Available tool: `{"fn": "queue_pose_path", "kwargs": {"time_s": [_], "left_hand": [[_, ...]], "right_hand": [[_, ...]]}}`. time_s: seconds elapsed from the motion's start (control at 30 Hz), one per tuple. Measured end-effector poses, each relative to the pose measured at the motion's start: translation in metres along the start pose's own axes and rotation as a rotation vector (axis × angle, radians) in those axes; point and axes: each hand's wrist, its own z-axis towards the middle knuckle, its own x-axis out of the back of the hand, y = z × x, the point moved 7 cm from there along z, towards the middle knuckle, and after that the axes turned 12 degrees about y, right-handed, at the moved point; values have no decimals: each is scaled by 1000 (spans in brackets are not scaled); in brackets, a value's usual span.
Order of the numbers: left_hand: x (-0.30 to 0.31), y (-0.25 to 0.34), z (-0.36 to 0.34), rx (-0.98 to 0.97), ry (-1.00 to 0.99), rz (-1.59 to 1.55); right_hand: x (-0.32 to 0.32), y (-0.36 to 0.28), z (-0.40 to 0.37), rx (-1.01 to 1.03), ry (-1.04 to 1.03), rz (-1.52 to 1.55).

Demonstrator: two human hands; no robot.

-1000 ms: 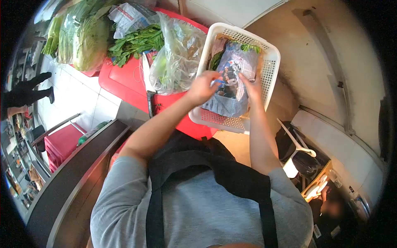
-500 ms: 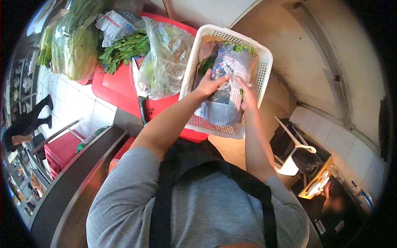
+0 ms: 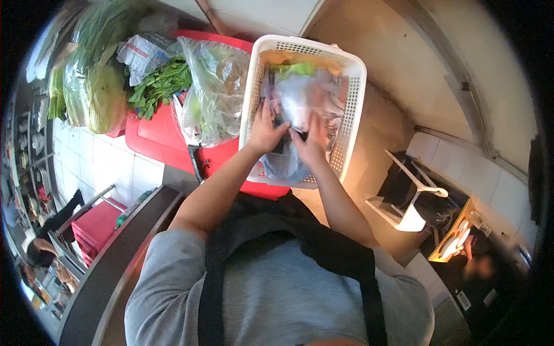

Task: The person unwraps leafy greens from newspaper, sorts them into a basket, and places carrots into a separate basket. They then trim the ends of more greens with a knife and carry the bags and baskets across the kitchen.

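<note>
A white perforated plastic basket (image 3: 359,95) holds a newspaper-wrapped bundle of greens (image 3: 297,95), blurred by motion, with green leaves showing at its far end. My left hand (image 3: 266,131) is inside the basket at the bundle's left near side, fingers pointing away from me. My right hand (image 3: 310,143) grips the near right part of the paper, its thumb close to the left thumb. Some fingertips are hidden in the wrapping. More crumpled newspaper (image 3: 283,167) lies at the basket's near end.
Left of the basket, a red surface (image 3: 153,135) carries a clear plastic bag of vegetables (image 3: 213,98), loose leafy greens (image 3: 158,83) and a black-handled knife (image 3: 196,164). Bagged long vegetables (image 3: 98,86) stand farther left. A white stool-like frame (image 3: 412,216) and another person (image 3: 476,271) are at right.
Both hands have shifted toward the basket's near side and closer together. The bundle has moved and blurred, its leaves now showing more to the left. The whole view has shifted slightly.
</note>
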Motion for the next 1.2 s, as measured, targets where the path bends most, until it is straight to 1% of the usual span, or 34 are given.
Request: {"fn": "queue_pose_path", "kwargs": {"time_s": [0.07, 0.1, 0.17, 0.2, 0.23, 0.27, 0.3, 0.33, 0.37, 0.47, 0.5, 0.6, 0.63, 0.67, 0.73, 0.77, 0.8, 0.83, 0.87, 0.93, 0.97, 1.0, 1.03, 1.07, 1.1, 1.13, 1.17, 1.2], "left_hand": [[-3, 5, -3, -227, 146, 224], [0, 11, -2, -168, 147, 195], [13, 30, -5, -191, 191, 179], [19, 40, -5, -204, 214, 171], [25, 44, -5, -151, 239, 101], [25, 42, -4, -105, 207, 82], [27, 37, 0, -58, 175, 67], [28, 33, 3, -12, 143, 52], [34, 37, 6, -89, 214, 41], [54, 61, 12, -219, 227, 77], [64, 83, 11, -240, 240, 84], [83, 150, -6, -344, 230, -51], [83, 173, -15, -374, 190, -134], [79, 191, -25, -403, 151, -216], [62, 215, -49, -475, -28, -273], [52, 227, -60, -545, -120, -346], [42, 238, -73, -615, -212, -420], [35, 249, -86, -659, -274, -508], [41, 248, -82, -648, -180, -470], [63, 247, -72, -622, -6, -393], [73, 235, -59, -567, 106, -307], [72, 209, -45, -374, 179, -380], [81, 197, -30, -328, 182, -173], [81, 186, -18, -387, 196, -102], [75, 187, -19, -433, 231, -49], [61, 182, -19, -410, 160, 27], [47, 176, -19, -392, 87, 105], [26, 159, -23, -296, -94, 210]], "right_hand": [[6, 1, 8, -1, 25, 82], [19, 5, 14, -25, 111, 137], [48, 20, 29, -68, 283, 241], [45, 30, 31, -108, 243, 207], [39, 39, 33, -146, 202, 175], [33, 47, 32, -183, 160, 145], [33, 43, 30, -263, 108, 161], [32, 45, 28, -272, 113, 192], [28, 48, 26, -281, 118, 223], [43, 47, 22, -326, 196, 340], [53, 45, 19, -346, 232, 379], [75, 28, 13, -301, 261, 389], [71, 30, 10, -281, 210, 407], [71, 29, 9, -199, 209, 418], [66, 34, 6, -30, 205, 439], [48, 56, 6, -76, 248, 603], [42, 62, 10, -114, 296, 768], [34, 68, 7, -171, 259, 935], [25, 74, 2, -233, 220, 1102], [23, 64, -7, -367, 146, 1432], [24, 58, -11, -437, 115, 1597], [33, 53, -9, -443, 84, 1272], [41, 47, -6, -437, 34, 951], [55, 46, 3, -349, -20, 142], [56, 45, 4, -316, 37, 171], [54, 43, 6, -282, 96, 198], [53, 42, 7, -247, 156, 225], [55, 35, 7, -167, 240, 266]]}}
